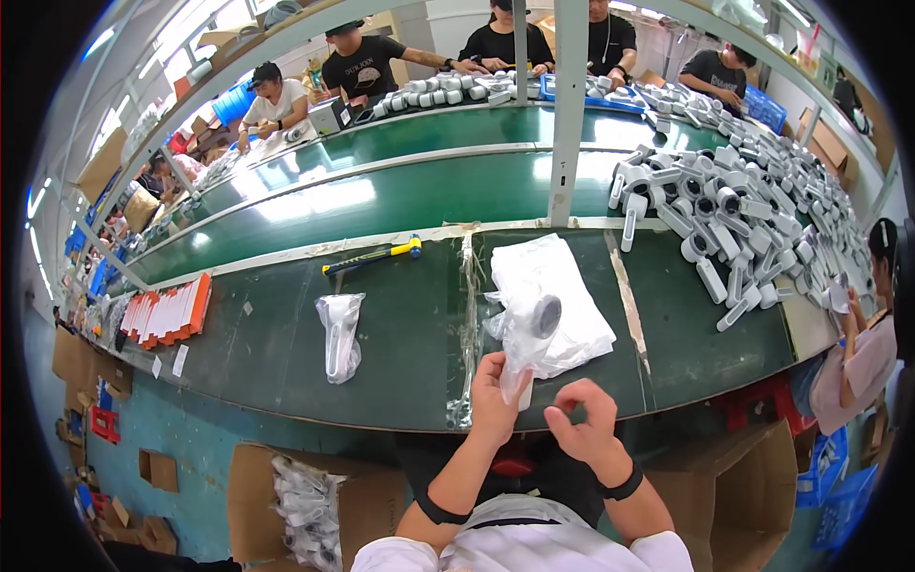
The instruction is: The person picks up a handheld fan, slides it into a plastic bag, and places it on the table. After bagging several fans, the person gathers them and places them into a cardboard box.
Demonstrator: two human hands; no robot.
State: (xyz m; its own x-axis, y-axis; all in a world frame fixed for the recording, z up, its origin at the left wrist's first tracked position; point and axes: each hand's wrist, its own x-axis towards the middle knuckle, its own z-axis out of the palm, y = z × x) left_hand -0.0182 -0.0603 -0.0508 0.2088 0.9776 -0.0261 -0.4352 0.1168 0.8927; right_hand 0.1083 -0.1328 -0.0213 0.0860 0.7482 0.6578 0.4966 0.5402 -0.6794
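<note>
The gray-and-white device [547,316] sits inside a clear bag [518,348], its round head above the stack of white bags [583,329] near the front edge of the tabletop [410,381]. The left hand [496,398] has its fingers and thumb closed around the lower part of the bag and the device's handle end.

The device looks light and stiff, probably hard plastic, while the bag seems thin, soft and slippery, so it could slide over the smooth shell. The handle, pinched through the film, looks the surest place to take hold; the round face may scratch.

The left forearm comes up from below, hand upright. The right hand [583,424] is just beside it, apart from the bag, fingers loosely curled toward the thumb with a gap between, holding nothing visible. Its wrist bends inward, toward the left hand.
</note>
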